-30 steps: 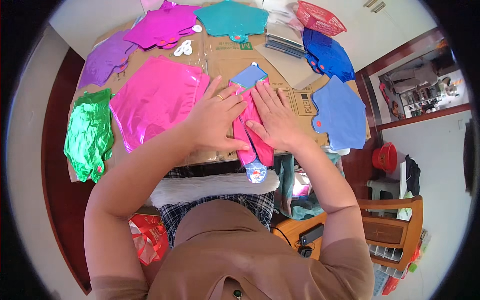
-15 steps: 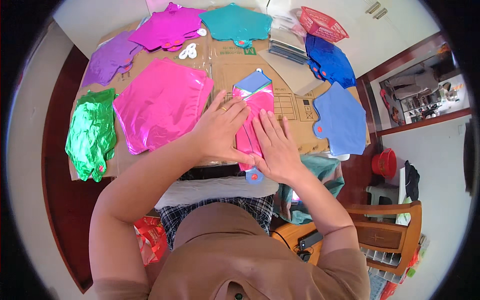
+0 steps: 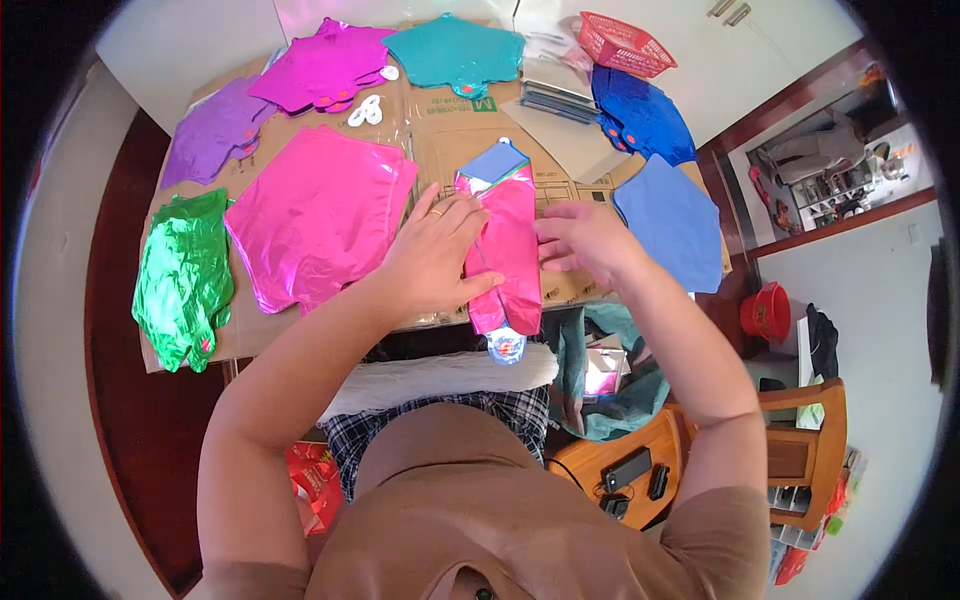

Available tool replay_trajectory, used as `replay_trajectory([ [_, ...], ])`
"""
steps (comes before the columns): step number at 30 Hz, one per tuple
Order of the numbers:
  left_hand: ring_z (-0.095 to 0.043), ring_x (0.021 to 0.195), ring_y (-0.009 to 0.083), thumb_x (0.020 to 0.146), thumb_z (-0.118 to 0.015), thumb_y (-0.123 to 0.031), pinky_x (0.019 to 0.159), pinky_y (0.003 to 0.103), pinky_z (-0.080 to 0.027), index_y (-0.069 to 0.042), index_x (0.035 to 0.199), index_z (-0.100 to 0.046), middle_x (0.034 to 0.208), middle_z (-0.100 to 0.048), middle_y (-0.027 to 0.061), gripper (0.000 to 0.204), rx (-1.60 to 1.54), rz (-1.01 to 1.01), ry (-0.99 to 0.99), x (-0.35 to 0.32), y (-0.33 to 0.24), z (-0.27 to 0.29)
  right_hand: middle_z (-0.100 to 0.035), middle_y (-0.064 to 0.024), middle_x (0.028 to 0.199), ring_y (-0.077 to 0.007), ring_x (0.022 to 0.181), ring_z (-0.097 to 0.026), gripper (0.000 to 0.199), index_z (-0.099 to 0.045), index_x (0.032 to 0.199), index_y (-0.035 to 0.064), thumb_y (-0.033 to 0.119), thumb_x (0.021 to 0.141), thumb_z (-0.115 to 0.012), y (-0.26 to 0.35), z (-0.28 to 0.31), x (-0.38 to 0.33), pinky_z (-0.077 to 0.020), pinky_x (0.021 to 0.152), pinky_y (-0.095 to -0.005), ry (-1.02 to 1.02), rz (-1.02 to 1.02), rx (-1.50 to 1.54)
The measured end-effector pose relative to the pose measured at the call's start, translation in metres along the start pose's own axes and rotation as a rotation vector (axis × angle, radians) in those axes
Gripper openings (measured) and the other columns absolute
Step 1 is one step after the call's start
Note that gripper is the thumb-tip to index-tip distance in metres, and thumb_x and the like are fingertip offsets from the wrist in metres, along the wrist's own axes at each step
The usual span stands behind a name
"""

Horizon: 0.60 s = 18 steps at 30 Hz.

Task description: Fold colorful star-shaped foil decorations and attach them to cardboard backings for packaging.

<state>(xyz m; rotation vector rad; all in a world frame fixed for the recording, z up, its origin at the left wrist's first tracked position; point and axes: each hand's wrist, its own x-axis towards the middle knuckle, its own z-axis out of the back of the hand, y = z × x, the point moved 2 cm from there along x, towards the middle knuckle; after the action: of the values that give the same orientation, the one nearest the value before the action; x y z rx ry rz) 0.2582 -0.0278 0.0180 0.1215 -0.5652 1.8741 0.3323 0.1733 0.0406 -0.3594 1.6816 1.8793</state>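
Observation:
A folded pink foil balloon (image 3: 516,225), long and narrow, lies flat in front of me. Light blue foil (image 3: 498,162) shows at its far end, and a small rounded tab (image 3: 507,347) sticks out past the near table edge. My left hand (image 3: 435,245) rests flat on its left side, fingers and thumb spread. Beside its right edge is my right hand (image 3: 590,240), fingers apart and slightly bent, gripping nothing. To the left of my left hand lie larger, unfolded pink foil balloons (image 3: 315,220).
Flat foil balloons in green (image 3: 185,280), purple (image 3: 215,135), magenta (image 3: 320,65), teal (image 3: 460,55), dark blue (image 3: 645,110) and light blue (image 3: 670,220) ring the cardboard-covered table (image 3: 440,140). White ribbon rolls (image 3: 367,112), flat packets (image 3: 560,100) and a red basket (image 3: 625,48) sit farther back.
My right hand has lifted off the pink foil and moved right, to its edge. The near part of the foil now spreads wider, and the tab has turned. My left hand stays on it.

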Motion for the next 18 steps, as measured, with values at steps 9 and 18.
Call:
replay_trajectory([
  [9,-0.041,0.127,0.0322,0.075,-0.069,-0.045,0.113,0.052,-0.019,-0.001,0.128,-0.047,0.130,-0.046,0.0184,0.073,-0.056,0.051,-0.022,-0.003,0.002,-0.002,-0.062,-0.0028,0.067,-0.0111,0.057,-0.057,0.018,-0.063,0.081,0.0038,0.020,0.081,-0.070,0.007,-0.017,0.021,-0.0466,0.054,-0.0246,0.066,-0.151,-0.191],
  [18,-0.042,0.127,0.0311,0.075,-0.072,-0.037,0.112,0.048,-0.022,0.000,0.129,-0.045,0.127,-0.047,0.0180,0.071,-0.231,0.008,-0.177,-0.005,0.010,0.007,-0.068,-0.0112,0.080,-0.0182,0.068,-0.065,0.021,-0.067,0.092,-0.0037,0.013,0.079,-0.069,-0.025,-0.033,0.029,-0.0517,0.062,-0.0321,-0.117,0.277,-0.035],
])
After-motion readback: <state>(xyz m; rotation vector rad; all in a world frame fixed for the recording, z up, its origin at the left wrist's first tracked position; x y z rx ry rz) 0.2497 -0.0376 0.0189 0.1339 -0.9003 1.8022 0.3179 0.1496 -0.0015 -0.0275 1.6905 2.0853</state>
